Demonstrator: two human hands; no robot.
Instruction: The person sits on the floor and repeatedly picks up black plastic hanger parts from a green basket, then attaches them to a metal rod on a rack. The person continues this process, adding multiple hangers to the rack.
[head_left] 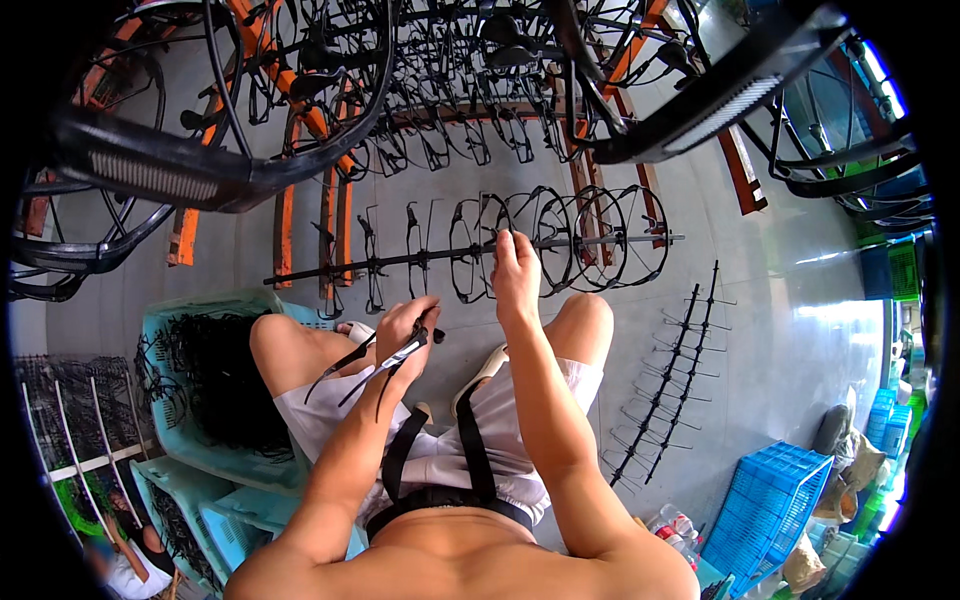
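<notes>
A long dark rod (350,268) with hooks runs left to right in front of me. Its right half carries several thin black hoop-shaped frames (630,238); bare hooks stick out on the left half. My right hand (517,275) reaches up to the middle of the rod, its fingers pinched together beside one hoop. What sits between those fingertips is hidden. Nearer to me and lower, my left hand (403,335) is closed around several thin black curved strips (362,358), whose ends hang out below it toward my wrist.
Orange racks (285,230) full of hung black parts stand ahead. At left is a teal crate (160,330) heaped with black strips. Two more hooked rods (668,385) lie on the floor at right, near a blue crate (765,505). Another person (135,565) is at lower left.
</notes>
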